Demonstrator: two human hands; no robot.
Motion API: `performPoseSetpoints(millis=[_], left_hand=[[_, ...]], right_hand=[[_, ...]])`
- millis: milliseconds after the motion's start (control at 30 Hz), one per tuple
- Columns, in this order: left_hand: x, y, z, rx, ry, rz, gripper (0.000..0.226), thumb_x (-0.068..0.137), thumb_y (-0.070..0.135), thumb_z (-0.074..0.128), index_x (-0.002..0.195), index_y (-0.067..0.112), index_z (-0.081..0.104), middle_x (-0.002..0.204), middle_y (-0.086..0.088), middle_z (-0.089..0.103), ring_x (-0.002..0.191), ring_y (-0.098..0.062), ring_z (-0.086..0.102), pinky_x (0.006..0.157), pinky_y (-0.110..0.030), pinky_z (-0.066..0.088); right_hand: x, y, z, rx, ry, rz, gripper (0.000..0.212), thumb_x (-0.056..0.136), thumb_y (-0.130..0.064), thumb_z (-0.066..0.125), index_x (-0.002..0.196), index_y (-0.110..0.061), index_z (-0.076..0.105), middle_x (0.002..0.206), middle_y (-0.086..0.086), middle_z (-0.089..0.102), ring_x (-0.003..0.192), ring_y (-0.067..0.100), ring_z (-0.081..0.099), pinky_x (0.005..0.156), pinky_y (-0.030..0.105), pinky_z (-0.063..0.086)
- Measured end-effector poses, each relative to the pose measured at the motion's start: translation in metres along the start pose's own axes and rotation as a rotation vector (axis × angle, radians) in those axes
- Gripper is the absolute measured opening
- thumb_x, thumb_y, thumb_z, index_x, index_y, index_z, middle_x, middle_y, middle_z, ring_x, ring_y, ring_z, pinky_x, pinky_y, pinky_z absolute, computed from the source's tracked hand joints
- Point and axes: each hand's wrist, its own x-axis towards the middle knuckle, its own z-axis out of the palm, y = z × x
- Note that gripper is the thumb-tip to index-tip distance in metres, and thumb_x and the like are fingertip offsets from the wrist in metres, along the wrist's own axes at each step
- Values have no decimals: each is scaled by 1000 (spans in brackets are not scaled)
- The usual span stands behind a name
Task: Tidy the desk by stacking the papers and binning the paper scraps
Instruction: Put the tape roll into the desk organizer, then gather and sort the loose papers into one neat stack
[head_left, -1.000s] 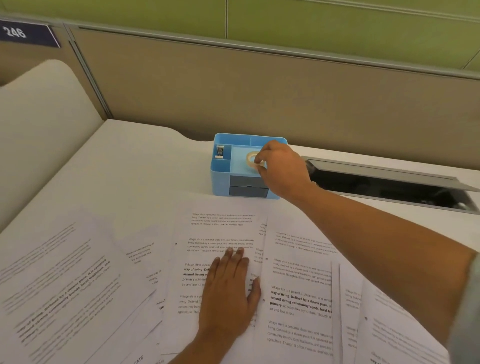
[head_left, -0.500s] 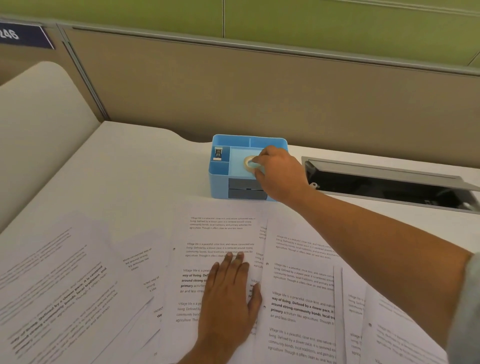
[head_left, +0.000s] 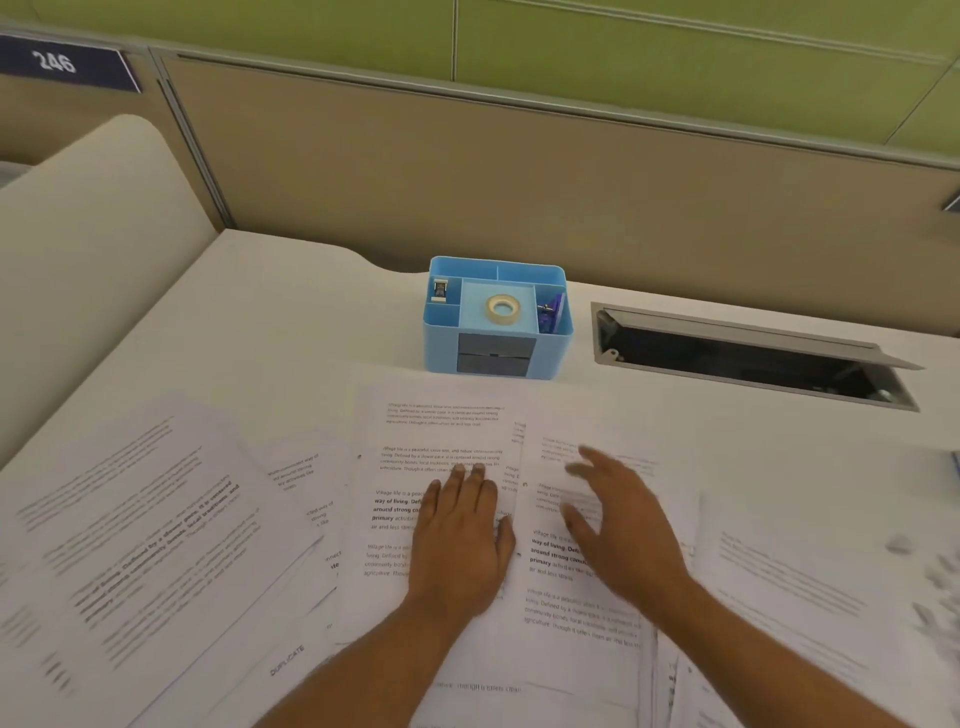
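Note:
Several printed paper sheets (head_left: 156, 525) lie spread and overlapping across the near half of the white desk (head_left: 291, 312). My left hand (head_left: 462, 535) rests flat, fingers straight, on the middle sheet (head_left: 441, 431). My right hand (head_left: 618, 525) hovers or lies just right of it over another sheet (head_left: 582, 613), fingers spread and relaxed, blurred by motion, holding nothing. No paper scraps can be told apart, except small blurred bits at the far right edge (head_left: 930, 577).
A blue desk organiser (head_left: 441, 343) stands behind the papers with a roll of tape (head_left: 503, 309) in its middle tray and clips in its side pockets. An open cable hatch (head_left: 753, 358) lies to its right. A partition wall (head_left: 519, 182) runs behind.
My right hand has let go of the tape roll, left in the organiser, and has drawn back onto the papers. My left hand has stayed flat on the middle sheet.

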Motion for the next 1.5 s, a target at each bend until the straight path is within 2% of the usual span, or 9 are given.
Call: performPoseSetpoints(millis=[167, 400, 567, 667, 833, 967, 1133, 1267, 1500], left_hand=[[3, 3, -5, 54, -156, -17, 53, 104, 38, 25, 150, 14, 33, 162, -7, 26, 151, -28, 19, 124, -47, 12], [-8, 13, -23, -51, -190, -25, 63, 102, 47, 34, 154, 13, 23, 166, -4, 14, 153, -26, 6, 124, -44, 8], [-71, 39, -22, -364, -168, 45, 60, 97, 52, 45, 150, 26, 35, 161, 10, 26, 152, -11, 13, 118, -23, 8], [-94, 53, -24, -560, -124, 22, 45, 94, 46, 53, 137, 33, 49, 148, 19, 41, 143, -3, 31, 115, -14, 18], [-119, 81, -32, -686, -185, -86, 40, 93, 43, 59, 132, 35, 50, 131, 23, 52, 123, 1, 50, 106, -20, 41], [-122, 104, -37, -680, -345, -213, 39, 92, 48, 59, 127, 35, 48, 113, 21, 59, 93, 2, 62, 81, -17, 47], [-123, 144, -33, -669, -465, -297, 51, 90, 50, 61, 132, 28, 45, 116, 14, 57, 103, -6, 60, 89, -22, 46], [-122, 176, -23, -745, -479, -472, 63, 89, 49, 63, 142, 24, 39, 131, 8, 53, 114, -11, 54, 93, -24, 40], [-116, 205, -18, -1041, -411, -800, 43, 91, 32, 67, 128, 15, 52, 115, 4, 62, 102, -16, 60, 89, -31, 47]], right_hand=[[-90, 17, 13, -21, -97, 55, 59, 89, -47, 62, 142, -30, 46, 158, -10, 28, 146, 13, 28, 116, 28, 20], [-131, 24, 10, -55, -121, 94, 61, 95, -54, 45, 150, -31, 34, 161, -12, 21, 149, 10, 16, 119, 29, 14], [-135, 23, 11, -75, -157, 96, 67, 95, -61, 36, 154, -32, 22, 161, -16, 6, 151, 7, 5, 118, 22, 2], [-132, 21, 5, -53, -157, 72, 69, 94, -60, 40, 154, -31, 24, 158, -20, 5, 150, 5, 5, 117, 21, 1], [-151, 26, -13, 41, -50, 167, 66, 95, -58, 44, 152, -33, 25, 157, -22, 13, 146, -1, 8, 117, 23, 7], [-178, 52, -32, 36, -4, 292, 63, 93, -53, 52, 149, -29, 35, 157, -12, 29, 145, 10, 27, 117, 29, 21], [-207, 100, -56, 11, 23, 332, 59, 90, -50, 59, 143, -27, 45, 155, -10, 34, 141, 12, 33, 113, 29, 28], [-216, 135, -57, -33, -47, 348, 66, 91, -55, 54, 148, -26, 38, 161, -6, 23, 147, 15, 24, 118, 29, 20], [-234, 154, -40, -62, -96, 250, 77, 92, -64, 39, 155, -26, 19, 163, -7, 7, 152, 16, 6, 121, 33, 14]])
